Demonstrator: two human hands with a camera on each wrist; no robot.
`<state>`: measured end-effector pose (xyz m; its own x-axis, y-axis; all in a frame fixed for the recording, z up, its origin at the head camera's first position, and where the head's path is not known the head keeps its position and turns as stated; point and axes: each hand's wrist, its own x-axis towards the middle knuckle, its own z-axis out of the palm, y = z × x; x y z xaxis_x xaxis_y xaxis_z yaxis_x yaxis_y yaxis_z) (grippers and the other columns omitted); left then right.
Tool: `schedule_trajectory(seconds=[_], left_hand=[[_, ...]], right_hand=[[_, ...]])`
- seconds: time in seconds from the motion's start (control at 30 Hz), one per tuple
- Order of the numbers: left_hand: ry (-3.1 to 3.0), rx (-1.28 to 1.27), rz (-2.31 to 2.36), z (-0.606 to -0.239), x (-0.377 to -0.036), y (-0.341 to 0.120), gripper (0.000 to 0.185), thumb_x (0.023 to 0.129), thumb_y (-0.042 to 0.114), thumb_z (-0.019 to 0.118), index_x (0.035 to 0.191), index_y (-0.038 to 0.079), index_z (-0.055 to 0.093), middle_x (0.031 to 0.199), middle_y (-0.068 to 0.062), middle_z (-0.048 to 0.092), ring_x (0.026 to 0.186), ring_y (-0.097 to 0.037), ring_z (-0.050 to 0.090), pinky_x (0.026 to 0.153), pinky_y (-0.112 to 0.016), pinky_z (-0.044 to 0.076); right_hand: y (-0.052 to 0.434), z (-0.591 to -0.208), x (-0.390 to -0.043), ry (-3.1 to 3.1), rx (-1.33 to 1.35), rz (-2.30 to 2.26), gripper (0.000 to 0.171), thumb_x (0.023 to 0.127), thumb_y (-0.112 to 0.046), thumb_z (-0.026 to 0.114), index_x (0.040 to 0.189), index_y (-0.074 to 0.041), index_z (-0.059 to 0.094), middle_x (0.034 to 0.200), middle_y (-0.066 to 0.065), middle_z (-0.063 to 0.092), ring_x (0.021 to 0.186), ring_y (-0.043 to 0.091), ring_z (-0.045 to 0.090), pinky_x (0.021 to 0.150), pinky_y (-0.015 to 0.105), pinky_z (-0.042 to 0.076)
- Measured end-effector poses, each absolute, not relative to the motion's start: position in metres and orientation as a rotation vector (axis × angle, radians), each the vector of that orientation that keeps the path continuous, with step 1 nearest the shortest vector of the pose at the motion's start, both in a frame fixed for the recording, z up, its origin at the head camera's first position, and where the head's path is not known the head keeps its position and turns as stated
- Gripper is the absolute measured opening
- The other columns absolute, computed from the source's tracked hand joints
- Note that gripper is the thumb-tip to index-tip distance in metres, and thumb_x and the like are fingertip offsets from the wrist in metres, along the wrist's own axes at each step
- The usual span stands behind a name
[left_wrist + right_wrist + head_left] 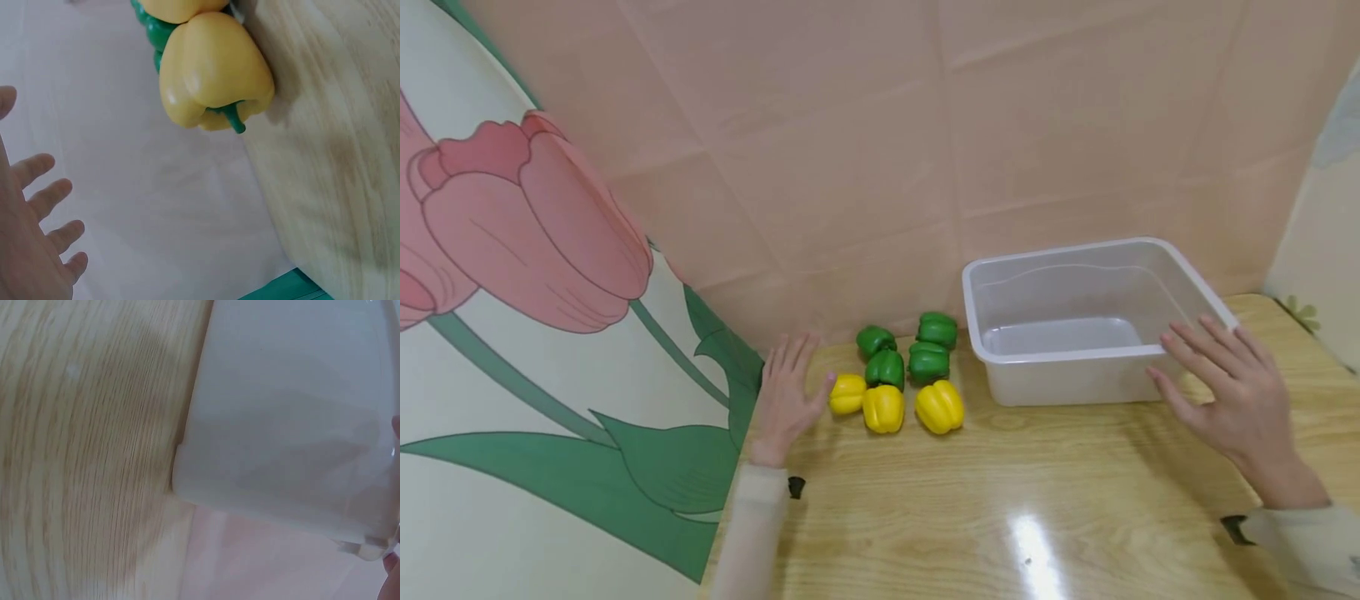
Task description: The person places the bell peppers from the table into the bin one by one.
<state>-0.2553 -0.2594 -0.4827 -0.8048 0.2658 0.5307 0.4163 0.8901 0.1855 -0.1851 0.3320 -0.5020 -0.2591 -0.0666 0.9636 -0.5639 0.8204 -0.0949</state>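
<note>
Near the head view's centre, the leftmost yellow pepper (847, 394) lies just right of the left hand (786, 405), well apart from the right hand (1242, 400). Both are spread wide, holding nothing.

No text, label, brand, number or sign was legible in the head view. The left wrist and right wrist views likewise presented no readable lettering, numerals or symbols.

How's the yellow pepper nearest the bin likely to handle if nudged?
That yellow pepper will probably roll unevenly, given its rounded, lobed sides. Its glossy skin may feel slippery, and the shiny table likely offers little grip.
</note>
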Motion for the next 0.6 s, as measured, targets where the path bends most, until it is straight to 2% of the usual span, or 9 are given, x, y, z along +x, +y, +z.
schedule_trajectory(seconds=[0.2, 0.37, 0.6], left_hand=[[-2.532, -0.529, -0.387, -0.491, -0.256, -0.256, 0.069, 0.101, 0.049, 0.062, 0.159, 0.013, 0.051, 0.166, -0.013, 0.047, 0.158, -0.045, 0.033, 0.128, -0.068, 0.024], [-2.547, -0.557, -0.416, -0.497, -0.254, -0.253, 0.073, 0.100, 0.048, 0.065, 0.160, 0.011, 0.049, 0.169, -0.012, 0.043, 0.157, -0.045, 0.035, 0.125, -0.069, 0.027], [-2.579, -0.566, -0.418, -0.510, -0.255, -0.252, 0.072, 0.099, 0.047, 0.066, 0.159, 0.010, 0.050, 0.164, -0.016, 0.048, 0.155, -0.046, 0.038, 0.124, -0.070, 0.030]], right_hand=[[0.327, -0.503, -0.184, -1.749, 0.446, 0.529, 0.053, 0.098, -0.055, 0.070, 0.112, -0.006, 0.083, 0.116, 0.017, 0.079, 0.130, 0.035, 0.068, 0.120, 0.056, 0.044], [0.329, -0.504, -0.184, -1.770, 0.416, 0.552, 0.054, 0.098, -0.056, 0.071, 0.110, -0.005, 0.084, 0.116, 0.017, 0.079, 0.128, 0.035, 0.070, 0.121, 0.055, 0.044], [0.324, -0.504, -0.186, -1.743, 0.383, 0.645, 0.052, 0.095, -0.054, 0.075, 0.104, -0.004, 0.085, 0.113, 0.016, 0.080, 0.125, 0.031, 0.072, 0.121, 0.051, 0.045]])
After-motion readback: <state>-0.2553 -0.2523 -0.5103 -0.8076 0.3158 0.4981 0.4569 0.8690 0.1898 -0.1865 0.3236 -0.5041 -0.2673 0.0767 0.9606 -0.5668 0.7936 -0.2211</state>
